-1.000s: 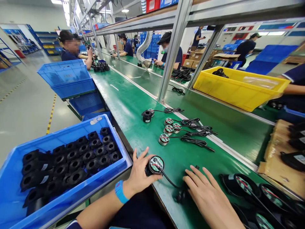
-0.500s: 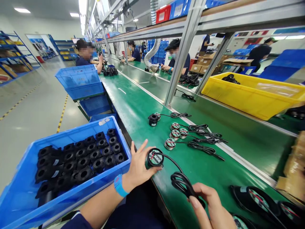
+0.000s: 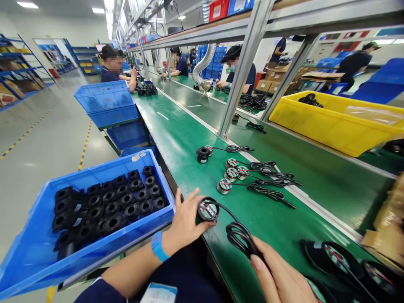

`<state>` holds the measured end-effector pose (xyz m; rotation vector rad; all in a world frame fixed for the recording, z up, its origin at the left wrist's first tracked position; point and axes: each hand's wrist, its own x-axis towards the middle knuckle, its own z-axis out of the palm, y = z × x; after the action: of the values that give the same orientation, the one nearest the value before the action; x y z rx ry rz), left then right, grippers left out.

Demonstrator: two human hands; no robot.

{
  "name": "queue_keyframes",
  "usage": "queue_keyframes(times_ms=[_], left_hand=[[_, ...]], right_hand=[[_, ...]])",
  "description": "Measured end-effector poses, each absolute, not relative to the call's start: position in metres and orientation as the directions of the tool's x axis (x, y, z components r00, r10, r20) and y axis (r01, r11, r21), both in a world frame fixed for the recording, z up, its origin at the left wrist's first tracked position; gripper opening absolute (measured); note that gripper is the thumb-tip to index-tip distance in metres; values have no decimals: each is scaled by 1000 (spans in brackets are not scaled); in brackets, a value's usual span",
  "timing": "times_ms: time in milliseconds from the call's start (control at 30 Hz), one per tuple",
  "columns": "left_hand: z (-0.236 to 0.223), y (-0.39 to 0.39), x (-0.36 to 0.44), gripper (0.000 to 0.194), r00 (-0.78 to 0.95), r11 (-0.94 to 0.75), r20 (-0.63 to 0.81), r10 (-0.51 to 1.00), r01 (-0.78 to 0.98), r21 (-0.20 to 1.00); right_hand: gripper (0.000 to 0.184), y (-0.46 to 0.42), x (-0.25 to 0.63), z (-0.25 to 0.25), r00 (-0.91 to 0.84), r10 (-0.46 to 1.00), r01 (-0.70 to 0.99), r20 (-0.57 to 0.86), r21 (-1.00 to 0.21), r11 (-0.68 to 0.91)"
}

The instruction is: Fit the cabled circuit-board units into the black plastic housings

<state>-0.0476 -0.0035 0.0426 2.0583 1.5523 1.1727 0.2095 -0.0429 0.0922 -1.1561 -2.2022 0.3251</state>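
My left hand (image 3: pixel 186 221) grips a round black housing (image 3: pixel 208 209) by its side at the bench's near edge. A green circuit board with red wires shows in the housing's open top. From it a black cable runs right to a coiled bundle (image 3: pixel 238 237), which my right hand (image 3: pixel 277 269) pinches between thumb and fingers. Beyond my left hand lie several round motor parts (image 3: pixel 224 186) with green boards, their coiled cables (image 3: pixel 271 194) stretching right. Farther off, an empty-topped black housing (image 3: pixel 202 155) stands beside another such motor part.
At left a blue bin (image 3: pixel 41 189) holds rows of black housings. More housings with boards (image 3: pixel 334 256) sit at lower right. A metal post (image 3: pixel 238 75) rises from the green bench (image 3: pixel 176 143). A yellow bin (image 3: pixel 334 126) stands at right. Co-workers sit farther along the line.
The view has shifted slightly. My right hand's fingers have moved a little along the cable bundle. My left hand keeps its hold on the housing.
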Motion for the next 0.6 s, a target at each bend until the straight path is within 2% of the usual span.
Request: queue_keyframes(times_ms=[67,100,233,367,500,600], left_hand=[[41,-2,-47,61,128,-334,339,932,663,670],[41,-2,-47,61,123,-334,346,930,675,658],[38,-4,-44,66,75,-413,529,845,719,558],[30,-5,-40,64,149,-426,476,867,719,550],[25,-5,-40,65,128,-420,491,862,724,548],[21,-4,-40,66,169,-424,453,875,718,552]], right_hand=[[29,-41,210,93,-480,776,655,410,-421,628],[28,-41,210,95,-487,766,659,420,-398,638],[28,-41,214,102,-457,781,700,426,-369,611],[21,-41,216,108,-503,780,702,371,-350,620],[20,-40,221,108,-460,823,704,332,-428,567],[25,-37,225,103,-452,873,717,183,-508,477]])
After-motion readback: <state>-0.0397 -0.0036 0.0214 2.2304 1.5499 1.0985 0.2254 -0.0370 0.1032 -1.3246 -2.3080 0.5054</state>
